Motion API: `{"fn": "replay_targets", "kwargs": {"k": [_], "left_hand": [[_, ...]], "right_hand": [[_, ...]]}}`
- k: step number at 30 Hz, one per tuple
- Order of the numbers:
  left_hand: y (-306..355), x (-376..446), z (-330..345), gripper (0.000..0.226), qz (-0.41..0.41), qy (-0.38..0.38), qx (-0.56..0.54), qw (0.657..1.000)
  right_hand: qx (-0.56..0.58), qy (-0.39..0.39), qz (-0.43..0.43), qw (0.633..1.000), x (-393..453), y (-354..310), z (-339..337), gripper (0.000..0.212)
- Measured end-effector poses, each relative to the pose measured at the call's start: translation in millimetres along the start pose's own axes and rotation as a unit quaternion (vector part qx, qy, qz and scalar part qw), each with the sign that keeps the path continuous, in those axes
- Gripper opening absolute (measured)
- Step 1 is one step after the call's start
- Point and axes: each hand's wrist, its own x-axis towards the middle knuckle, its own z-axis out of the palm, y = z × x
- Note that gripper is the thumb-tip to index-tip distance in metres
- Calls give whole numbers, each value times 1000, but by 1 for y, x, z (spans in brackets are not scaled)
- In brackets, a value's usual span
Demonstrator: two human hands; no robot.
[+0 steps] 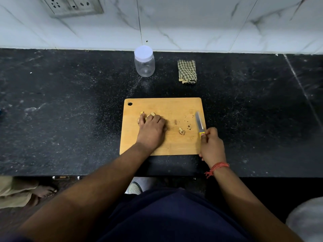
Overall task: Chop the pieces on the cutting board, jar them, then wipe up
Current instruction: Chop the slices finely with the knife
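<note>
Left hand lies on the board, fingers curled over a cluster of pale pieces; whether it grips them cannot be told. Right hand grips the knife at the board's right edge, blade pointing away. A few pieces lie between the hands; jar, lid on, and cloth stand well beyond them

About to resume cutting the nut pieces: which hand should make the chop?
Right. The right hand already grips the knife by its yellow handle at the cutting board's right edge, while the left hand rests over the pile of nut pieces, likely steadying it.
</note>
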Motion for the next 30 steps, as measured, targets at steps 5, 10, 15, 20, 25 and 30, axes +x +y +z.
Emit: {"fn": "replay_targets", "kwargs": {"k": [5,10,15,20,25,30], "left_hand": [[2,0,-4,24,-2,-7,3,1000],[3,1,-7,26,-10,-17,-6,1000],[14,4,-11,25,-7,57,-58,997],[46,26,-29,27,-191,-22,-466,864],[55,37,-33,21,-306,-50,-595,742],[56,44,-36,14,-356,-41,-612,705]], "right_hand": [[26,-58,50,997,-5,1,4,9],[60,-10,56,997,-10,0,-5,9],[127,-60,4,990,-17,-20,-1,6],[157,-100,-22,982,-23,-38,8,7],[164,-111,-26,980,-24,-41,8,7],[156,-106,-19,982,-27,-32,6,8]]}}
